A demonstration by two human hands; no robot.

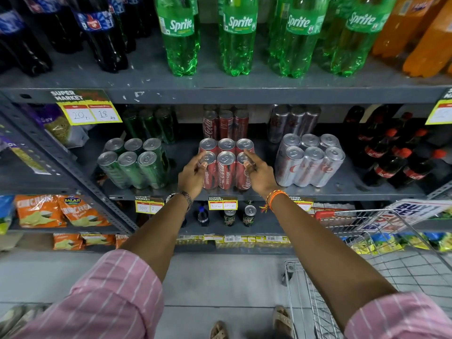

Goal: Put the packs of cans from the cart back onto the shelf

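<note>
A shrink-wrapped pack of red Coca-Cola zero sugar cans (226,165) stands at the front of the middle grey shelf (256,195). My left hand (193,173) grips its left side and my right hand (258,172) grips its right side, fingers over the front can tops. A green can pack (133,163) stands to its left and a silver can pack (309,160) to its right, both on the same shelf. The wire cart (367,260) is at the lower right; I see no can packs in its visible part.
More can packs stand behind at the shelf's back. Green Sprite bottles (238,35) and dark cola bottles fill the shelf above; small cola bottles (393,155) stand at the right. Snack bags (61,211) and single cans lie on lower shelves. My sandalled feet are on the floor.
</note>
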